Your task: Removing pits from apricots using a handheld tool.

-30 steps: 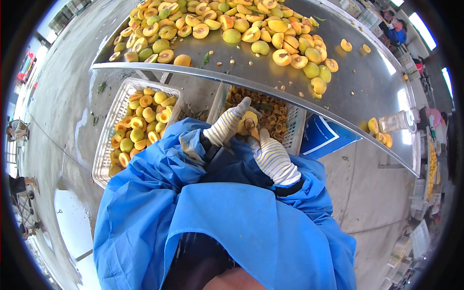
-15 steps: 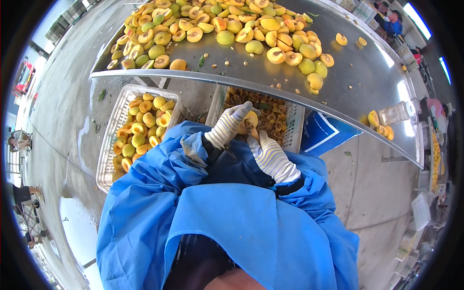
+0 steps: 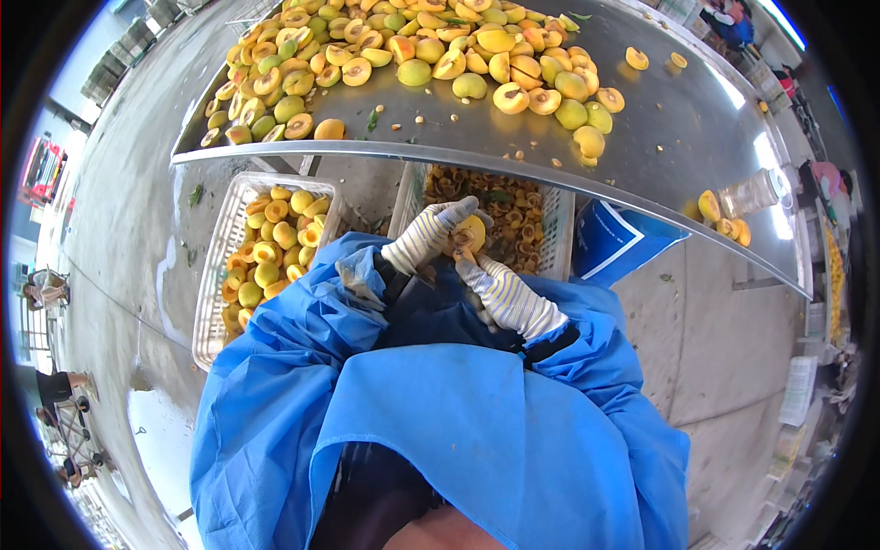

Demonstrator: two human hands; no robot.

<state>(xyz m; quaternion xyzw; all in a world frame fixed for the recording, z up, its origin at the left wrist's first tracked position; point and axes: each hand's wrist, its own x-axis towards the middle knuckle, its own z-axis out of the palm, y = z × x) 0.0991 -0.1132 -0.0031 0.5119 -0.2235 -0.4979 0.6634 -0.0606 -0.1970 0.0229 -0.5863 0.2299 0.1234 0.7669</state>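
Both my hands wear striped knit gloves and meet above a crate of dark-centred fruit pieces point(image 3: 522, 225). My left hand point(image 3: 426, 236) is closed around a halved apricot point(image 3: 470, 234), its yellow cut face showing. Against the lower edge of that half, my right hand point(image 3: 513, 298) presses with thumb and fingers closed. Something small and brownish shows at its fingertips; most of it is hidden, so I cannot make out what it is.
A steel table point(image 3: 642, 137) spans the far side, heaped with halved apricots point(image 3: 412, 46). On its right lies a clear plastic jar point(image 3: 750, 194). A white crate of apricot halves point(image 3: 207, 302) stands on the floor at left. A blue bag point(image 3: 610, 240) hangs under the table edge.
My right hand has shifted slightly left, its fingertips now closer against the halved apricot. My left hand keeps its hold and has moved little. The whole view has shifted slightly.
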